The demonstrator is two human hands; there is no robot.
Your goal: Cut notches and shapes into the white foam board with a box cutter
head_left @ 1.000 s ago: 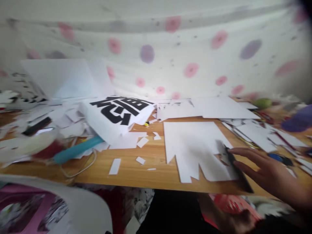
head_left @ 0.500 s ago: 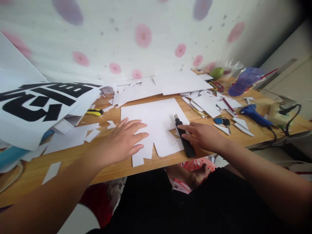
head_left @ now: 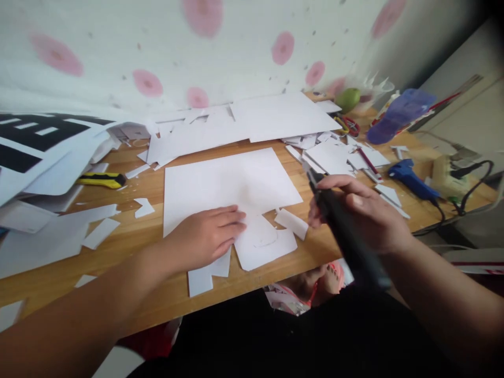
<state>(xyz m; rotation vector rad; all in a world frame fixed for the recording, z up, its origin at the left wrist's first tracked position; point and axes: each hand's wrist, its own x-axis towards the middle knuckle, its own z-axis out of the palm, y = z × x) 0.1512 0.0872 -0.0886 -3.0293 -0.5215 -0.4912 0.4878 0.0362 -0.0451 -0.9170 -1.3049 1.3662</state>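
My left hand (head_left: 207,236) lies flat on a white board (head_left: 205,181), its fingers close together and stretched out. The board has angular notches cut in its near edge and a faint curved pencil line. In my right hand (head_left: 364,212) is a black utility knife (head_left: 342,226), raised off the tabletop to the right of the board. Its pale, narrow tip points away from me and to the left; the handle is blurred by motion. A loose white strip (head_left: 292,223) lies at the board's right notch, below the right fingertips.
A yellow-and-black cutter (head_left: 103,180) and paper scraps lie left. Behind are larger white sheets (head_left: 283,115). To the right are a blue glue gun (head_left: 411,178), a power strip (head_left: 447,176) with cables, and offcuts (head_left: 328,157). The wooden table's (head_left: 157,304) front edge is near my lap.
My right hand has lifted the utility knife off the board and moved it right. My left hand has settled flat on the board. The loose strip now shows, and the view has shifted.
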